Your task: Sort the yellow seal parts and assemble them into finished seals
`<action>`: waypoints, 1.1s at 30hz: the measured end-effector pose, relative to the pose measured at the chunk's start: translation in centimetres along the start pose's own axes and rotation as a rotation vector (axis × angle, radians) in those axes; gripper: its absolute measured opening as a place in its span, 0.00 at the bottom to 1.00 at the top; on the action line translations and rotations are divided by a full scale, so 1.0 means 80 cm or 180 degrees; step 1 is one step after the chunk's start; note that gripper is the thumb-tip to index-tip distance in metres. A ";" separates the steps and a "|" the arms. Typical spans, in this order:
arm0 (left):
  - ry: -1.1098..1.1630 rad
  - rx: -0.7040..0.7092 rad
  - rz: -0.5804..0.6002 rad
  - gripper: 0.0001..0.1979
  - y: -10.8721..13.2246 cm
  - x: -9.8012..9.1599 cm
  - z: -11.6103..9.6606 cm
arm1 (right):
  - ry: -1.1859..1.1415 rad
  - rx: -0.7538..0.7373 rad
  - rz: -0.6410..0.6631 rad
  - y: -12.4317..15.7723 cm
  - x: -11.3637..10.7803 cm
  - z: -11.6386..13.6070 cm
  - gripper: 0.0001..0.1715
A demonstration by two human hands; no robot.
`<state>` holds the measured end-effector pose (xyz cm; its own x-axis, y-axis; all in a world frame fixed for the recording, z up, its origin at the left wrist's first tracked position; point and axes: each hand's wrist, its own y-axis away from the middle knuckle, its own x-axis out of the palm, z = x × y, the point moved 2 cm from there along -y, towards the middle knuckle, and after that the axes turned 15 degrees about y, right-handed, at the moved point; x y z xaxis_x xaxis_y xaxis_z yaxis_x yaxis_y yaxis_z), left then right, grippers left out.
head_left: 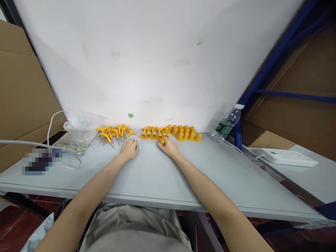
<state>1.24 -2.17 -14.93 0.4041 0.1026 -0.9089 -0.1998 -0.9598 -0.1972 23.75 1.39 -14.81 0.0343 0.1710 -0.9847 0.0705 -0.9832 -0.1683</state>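
My left hand rests palm down on the table, fingers slightly apart, at the front right edge of a pile of yellow T-shaped handles with spiral metal screws, like corkscrews. Nothing shows in it, though its fingertips are partly hidden. My right hand is closed around a yellow hollow cone-shaped sleeve, held with its opening tilted up. Just behind that hand lies a row of yellow handles with flared sleeves on them, open ends toward me. Loose yellow sleeves stand in rows to the right.
A clear plastic bottle leans at the back right near a blue rack post. Plastic bags, a white cable and a blurred item lie left. A white power strip sits right. A white wall bounds the back.
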 end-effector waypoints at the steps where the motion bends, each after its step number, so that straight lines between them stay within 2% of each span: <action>1: -0.0043 -0.0005 -0.0060 0.17 -0.004 0.000 -0.001 | 0.0028 -0.0051 -0.0014 0.001 -0.001 0.002 0.24; 6: -0.0320 0.0105 -0.0311 0.21 -0.032 -0.007 0.004 | 0.0204 -0.0327 -0.0141 0.006 -0.005 0.014 0.23; 12: -0.0180 -0.0629 -0.0191 0.23 -0.063 -0.012 0.023 | 0.0091 -0.0304 0.0031 0.007 -0.006 0.018 0.24; 16: -0.0081 -0.0676 -0.0128 0.24 -0.072 -0.015 0.027 | -0.0008 -0.0223 0.0180 0.008 -0.012 0.021 0.23; 22: 0.0159 -0.0677 -0.0199 0.27 -0.077 -0.017 0.034 | -0.0039 -0.0156 0.0161 0.011 -0.019 0.027 0.18; 25: 0.0984 -0.0771 -0.0556 0.27 -0.078 -0.016 0.042 | -0.0029 -0.0143 0.0167 0.011 -0.018 0.029 0.17; 30: 0.3366 -0.1351 -0.1521 0.25 -0.074 -0.018 0.052 | -0.0008 -0.0183 0.0171 0.011 -0.017 0.036 0.18; 33: 0.4595 -0.1712 -0.1754 0.26 -0.067 -0.024 0.047 | 0.0002 -0.0242 0.0206 0.012 -0.019 0.043 0.19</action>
<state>-1.81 3.77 -13.46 0.8297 0.4249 0.3620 0.4336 -0.8990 0.0616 20.35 -0.05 -13.61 0.0420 0.1073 -0.9933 0.1436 -0.9845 -0.1003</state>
